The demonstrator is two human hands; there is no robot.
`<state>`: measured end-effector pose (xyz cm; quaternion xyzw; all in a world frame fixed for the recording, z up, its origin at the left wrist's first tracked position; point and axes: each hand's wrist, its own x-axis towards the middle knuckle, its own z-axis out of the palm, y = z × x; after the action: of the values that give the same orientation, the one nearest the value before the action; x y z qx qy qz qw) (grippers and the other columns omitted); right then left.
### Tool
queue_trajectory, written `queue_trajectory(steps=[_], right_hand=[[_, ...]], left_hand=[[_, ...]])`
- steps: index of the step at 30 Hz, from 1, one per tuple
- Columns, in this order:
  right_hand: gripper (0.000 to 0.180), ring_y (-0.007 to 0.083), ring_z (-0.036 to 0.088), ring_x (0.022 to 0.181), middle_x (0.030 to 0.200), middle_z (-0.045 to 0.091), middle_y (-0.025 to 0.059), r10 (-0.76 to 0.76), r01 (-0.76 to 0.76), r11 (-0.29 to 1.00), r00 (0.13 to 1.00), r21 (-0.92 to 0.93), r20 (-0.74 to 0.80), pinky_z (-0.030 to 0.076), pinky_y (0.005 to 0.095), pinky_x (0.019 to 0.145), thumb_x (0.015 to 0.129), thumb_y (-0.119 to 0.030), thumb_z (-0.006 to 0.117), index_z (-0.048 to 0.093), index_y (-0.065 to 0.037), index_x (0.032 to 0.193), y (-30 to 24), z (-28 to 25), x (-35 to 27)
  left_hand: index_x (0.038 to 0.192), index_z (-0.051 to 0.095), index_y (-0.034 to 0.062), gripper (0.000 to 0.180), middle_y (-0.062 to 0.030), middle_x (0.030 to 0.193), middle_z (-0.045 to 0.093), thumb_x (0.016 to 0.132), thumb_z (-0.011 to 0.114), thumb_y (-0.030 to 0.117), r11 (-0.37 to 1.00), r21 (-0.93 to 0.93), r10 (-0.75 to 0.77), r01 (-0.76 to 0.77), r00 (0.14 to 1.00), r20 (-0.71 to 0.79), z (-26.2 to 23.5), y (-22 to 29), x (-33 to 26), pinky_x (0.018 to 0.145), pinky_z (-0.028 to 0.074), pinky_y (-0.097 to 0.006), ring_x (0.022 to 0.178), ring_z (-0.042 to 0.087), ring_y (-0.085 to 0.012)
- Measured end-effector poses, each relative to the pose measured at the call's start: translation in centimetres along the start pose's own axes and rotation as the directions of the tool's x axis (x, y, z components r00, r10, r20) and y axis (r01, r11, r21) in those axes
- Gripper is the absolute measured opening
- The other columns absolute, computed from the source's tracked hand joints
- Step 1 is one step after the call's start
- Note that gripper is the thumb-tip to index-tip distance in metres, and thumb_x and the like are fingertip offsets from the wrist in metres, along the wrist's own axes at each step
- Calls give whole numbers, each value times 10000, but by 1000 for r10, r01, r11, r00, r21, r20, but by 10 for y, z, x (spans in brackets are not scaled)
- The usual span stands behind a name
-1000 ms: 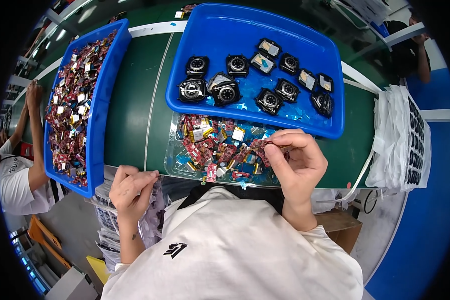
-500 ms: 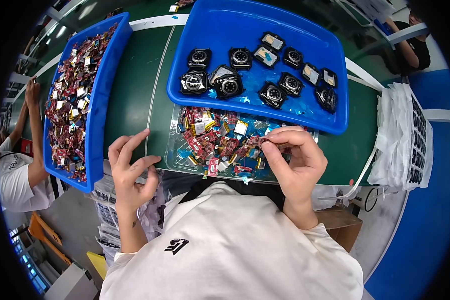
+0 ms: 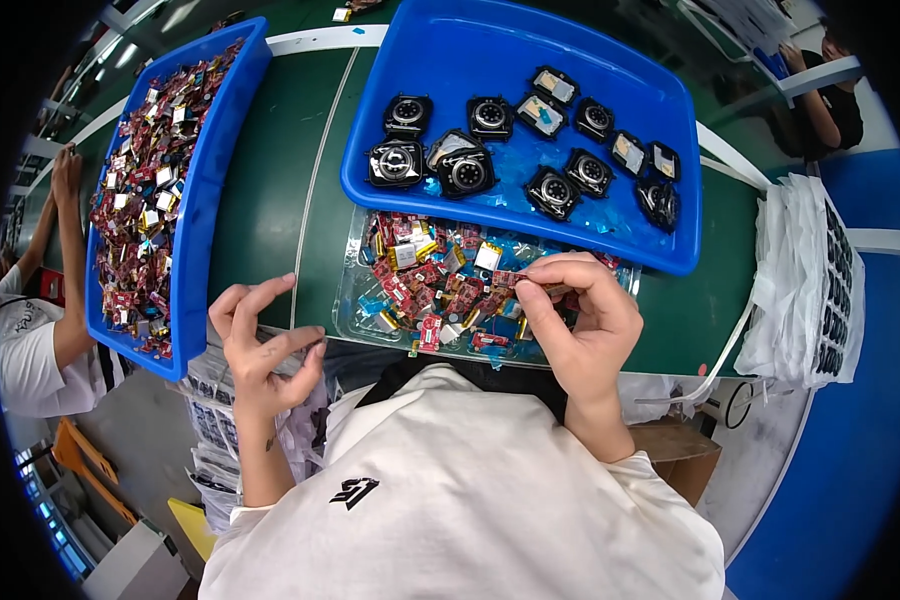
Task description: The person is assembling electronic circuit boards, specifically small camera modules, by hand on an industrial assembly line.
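Observation:
My right hand [image 3: 598,325] pinches a small red circuit board [image 3: 508,280] between thumb and forefinger, above the near part of a clear plastic tray [image 3: 348,318]. In that tray lies a heap of red circuit boards [image 3: 467,292], with silver battery cells [image 3: 403,255] and bits of blue film among them. Left of the tray, by the table's near edge, my left hand [image 3: 260,355] is raised with its fingers apart. Its thumb and forefinger tips come close together, and nothing shows between them.
A blue bin [image 3: 685,225] with several black watch cases [image 3: 467,172] overlaps the tray's far side. Another blue bin [image 3: 205,170], heaped with boards and cells, stands left on the green table [image 3: 270,165]. White packing sheets [image 3: 790,285] stand right. Other people [image 3: 40,340] are at left and far right.
My left thumb has drawn nearer to the forefinger. My right hand still holds the board and appears slightly farther left. The whole view has shifted a little.

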<state>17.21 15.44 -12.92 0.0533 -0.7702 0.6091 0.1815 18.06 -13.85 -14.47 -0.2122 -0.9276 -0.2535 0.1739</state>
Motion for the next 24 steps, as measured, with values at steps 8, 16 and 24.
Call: queue_trajectory(steps=[8,16,24], right_hand=[[138,164,633,720,807,671,97,-46,46,999,999,-5,6,480,245,621,713,66,715,650,10,821,-5,0,1],[133,161,634,722,806,670,98,-18,18,1000,1000,-6,25,481,246,616,715,67,712,651,10,818,-6,3,0],[132,160,636,722,812,672,97,-47,48,998,999,-46,27,484,246,621,717,67,715,650,11,817,-4,1,2]], left_hand=[[1020,733,211,431,-105,1285,561,593,781,237,997,71,46,-44,999,-20,19,8,-8,958,297,-384,1091,401,-313],[1120,692,209,457,-26,1297,573,681,761,315,974,220,21,-52,990,140,12,15,0,944,276,-384,1046,456,-281],[794,726,90,203,-63,1004,690,597,744,44,984,-71,161,-162,987,-11,0,-3,1,756,443,-375,930,511,-280]])
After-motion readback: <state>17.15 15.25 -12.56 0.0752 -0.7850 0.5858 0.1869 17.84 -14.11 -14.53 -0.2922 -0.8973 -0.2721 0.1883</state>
